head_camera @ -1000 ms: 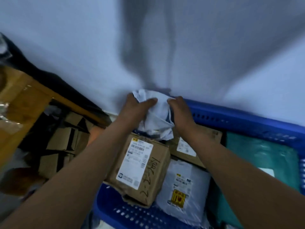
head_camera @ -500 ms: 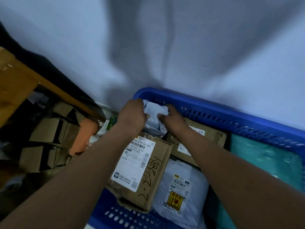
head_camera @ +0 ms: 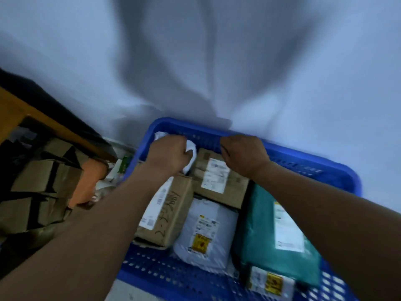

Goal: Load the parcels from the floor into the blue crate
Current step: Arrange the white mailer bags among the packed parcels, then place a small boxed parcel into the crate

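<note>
Mostly beneath curled fingers [head_camera: 173, 141] of left hand [head_camera: 168, 153], white parcel [head_camera: 192, 158]

For the blue crate [head_camera: 303, 168]: moulded plastic, perforated, faintly glossy. Inside, a brown box [head_camera: 173, 213]: matt, creased cardboard with a smooth white paper label [head_camera: 156, 205]. Next, a grey-white mailer [head_camera: 204, 209] and a teal mailer [head_camera: 258, 224]: thin plastic film, wrinkled, slight sheen. Under the left hand [head_camera: 169, 153], a crumpled white parcel [head_camera: 192, 154]: looks like soft plastic film, though blurred. At the left, stacked boxes [head_camera: 43, 177]: dull brown cardboard.
</note>
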`<state>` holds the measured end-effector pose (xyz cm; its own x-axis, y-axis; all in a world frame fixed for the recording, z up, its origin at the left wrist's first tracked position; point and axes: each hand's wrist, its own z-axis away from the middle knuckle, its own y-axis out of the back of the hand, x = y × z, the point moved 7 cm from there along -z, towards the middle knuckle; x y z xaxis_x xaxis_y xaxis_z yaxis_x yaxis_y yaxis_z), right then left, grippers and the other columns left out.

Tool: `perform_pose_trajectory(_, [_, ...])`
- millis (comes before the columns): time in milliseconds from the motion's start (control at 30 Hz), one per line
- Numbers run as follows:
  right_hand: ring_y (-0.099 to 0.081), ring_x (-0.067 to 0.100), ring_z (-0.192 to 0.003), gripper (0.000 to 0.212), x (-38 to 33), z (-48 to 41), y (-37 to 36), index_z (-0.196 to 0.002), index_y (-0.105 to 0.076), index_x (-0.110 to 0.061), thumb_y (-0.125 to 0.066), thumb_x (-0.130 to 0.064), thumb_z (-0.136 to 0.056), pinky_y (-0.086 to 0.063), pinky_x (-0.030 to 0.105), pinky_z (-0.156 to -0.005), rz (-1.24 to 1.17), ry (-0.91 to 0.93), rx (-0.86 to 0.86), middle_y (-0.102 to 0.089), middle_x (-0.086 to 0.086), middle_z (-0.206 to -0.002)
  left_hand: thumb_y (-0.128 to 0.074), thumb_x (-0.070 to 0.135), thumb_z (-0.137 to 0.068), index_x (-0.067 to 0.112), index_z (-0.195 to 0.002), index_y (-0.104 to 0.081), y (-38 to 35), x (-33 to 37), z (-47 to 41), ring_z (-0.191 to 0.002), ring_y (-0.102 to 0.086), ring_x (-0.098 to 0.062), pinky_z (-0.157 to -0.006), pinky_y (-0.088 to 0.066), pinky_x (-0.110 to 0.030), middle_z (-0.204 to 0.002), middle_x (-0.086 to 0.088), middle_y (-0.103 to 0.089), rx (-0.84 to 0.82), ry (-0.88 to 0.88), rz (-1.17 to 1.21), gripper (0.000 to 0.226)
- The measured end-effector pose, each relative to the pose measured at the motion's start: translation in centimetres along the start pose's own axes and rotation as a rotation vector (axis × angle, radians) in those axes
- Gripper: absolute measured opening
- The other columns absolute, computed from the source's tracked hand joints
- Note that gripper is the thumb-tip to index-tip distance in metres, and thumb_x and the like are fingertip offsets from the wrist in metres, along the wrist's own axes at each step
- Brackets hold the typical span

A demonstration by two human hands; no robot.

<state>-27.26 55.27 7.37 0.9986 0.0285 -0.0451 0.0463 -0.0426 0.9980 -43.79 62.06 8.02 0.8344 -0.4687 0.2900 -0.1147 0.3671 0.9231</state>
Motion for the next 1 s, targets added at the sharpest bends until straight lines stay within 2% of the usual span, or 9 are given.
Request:
perform_pose_trajectory(67, [-0.067, 0.031, -0.061, 0.01, 3.0, 2.0, 2.4, -0.075, -0.062, -0.017, -0.064, -0.024, -0.082, -0.036, 0.028, -0.05, 0.06, -0.071, -0.004, -0.068, 0.008, -0.068, -0.056, 0.037, -0.096, 0.017, -0.072, -0.053, 1.4, 5.2, -0.2, -0.07, -0.058, -0.023, -0.054, -0.03, -0.031, -0.072, 0.0, -0.056, 0.024, -0.059, -0.003, 0.032])
perform_pose_trajectory(133, [-0.065, 0.031, -0.054, 0.012, 6.4, 4.5, 5.6, -0.069, -0.059, -0.016, -0.069, -0.02, -0.074, -0.033, 0.026, -0.047, 0.049, -0.162, 0.087, -0.065, 0.007, -0.062, -0.057, 0.04, -0.094, 0.022, -0.064, -0.04, 2.2, 11.6, -0.3, -0.07, -0.053, -0.023, -0.055, -0.03, -0.032, -0.065, 0.003, -0.045, 0.028, -0.155, 0.014, 0.039])
perform_pose_trajectory(233, [-0.062, 0.032, -0.059, 0.012, 12.1, 12.3, 8.6, -0.071, -0.06, -0.014, -0.065, -0.024, -0.076, -0.033, 0.027, -0.045, 0.06, -0.291, 0.204, -0.063, 0.007, -0.066, -0.058, 0.038, -0.091, 0.018, -0.062, -0.039, 2.0, 22.3, 1.5, -0.073, -0.05, -0.023, -0.06, -0.032, -0.032, -0.066, 0.002, -0.046, 0.052, -0.29, 0.054, 0.04])
perform_pose_trajectory(300, [-0.061, 0.033, -0.061, 0.015, 17.1, 20.6, 9.4, -0.073, -0.061, -0.014, -0.06, -0.028, -0.079, -0.038, 0.029, -0.046, 0.073, -0.44, 0.187, -0.064, 0.007, -0.069, -0.059, 0.037, -0.091, 0.014, -0.064, -0.044, 0.3, 29.7, 3.9, -0.07, -0.05, -0.024, -0.06, -0.037, -0.035, -0.069, -0.004, -0.055, 0.038, -0.372, 0.091, 0.038])
perform_pose_trajectory(433, [-0.059, 0.032, -0.056, 0.019, 26.0, 38.5, 8.8, -0.068, -0.053, -0.015, -0.062, -0.024, -0.082, -0.041, 0.029, -0.044, 0.148, -0.59, 0.032, -0.058, 0.004, -0.062, -0.056, 0.034, -0.092, 0.017, -0.062, -0.041, -6.8, 43.4, 9.8, -0.057, -0.045, -0.022, -0.056, -0.038, -0.035, -0.06, -0.002, -0.047, -0.068, -0.492, 0.153, 0.038])
perform_pose_trajectory(533, [-0.062, 0.031, -0.066, 0.021, 31.7, 49.2, 8.0, -0.073, -0.044, -0.019, -0.054, -0.027, -0.09, -0.031, 0.028, -0.05, 0.146, -0.619, -0.051, -0.059, 0.003, -0.07, -0.056, 0.035, -0.094, 0.017, -0.062, -0.044, -13.2, 52.1, 14.2, -0.057, -0.046, -0.018, -0.057, -0.041, -0.034, -0.062, -0.001, -0.05, -0.112, -0.51, 0.185, 0.038])
perform_pose_trajectory(633, [-0.066, 0.032, -0.075, 0.018, 36.5, 58.9, 7.2, -0.083, -0.055, -0.017, -0.05, -0.031, -0.093, -0.033, 0.03, -0.056, 0.095, -0.717, -0.066, -0.065, 0.005, -0.081, -0.057, 0.036, -0.094, 0.019, -0.061, -0.045, -20.3, 59.2, 18.6, -0.061, -0.051, -0.018, -0.054, -0.036, -0.03, -0.066, -0.001, -0.055, -0.185, -0.472, 0.148, 0.038])
perform_pose_trajectory(833, [-0.067, 0.03, -0.076, 0.021, 39.8, 69.3, 1.5, -0.088, -0.06, -0.019, -0.047, -0.033, -0.094, -0.041, 0.031, -0.059, -0.028, -0.639, -0.11, -0.069, 0.004, -0.085, -0.06, 0.044, -0.091, 0.021, -0.069, -0.062, -30.9, 61.9, 22.0, -0.066, -0.064, -0.021, -0.062, -0.054, -0.034, -0.069, 0.0, -0.064, -0.267, -0.165, 0.2, 0.032])
perform_pose_trajectory(1000, [-0.062, 0.028, -0.061, 0.02, 37.2, 70.9, -5.0, -0.076, -0.057, -0.017, -0.05, -0.028, -0.09, -0.033, 0.028, -0.051, -0.133, -0.677, -0.133, -0.062, 0.002, -0.068, -0.061, 0.038, -0.091, 0.012, -0.071, -0.064, -36.0, 58.1, 25.1, -0.064, -0.064, -0.025, -0.052, -0.041, -0.026, -0.069, -0.008, -0.067, -0.243, 0.036, 0.216, 0.033])
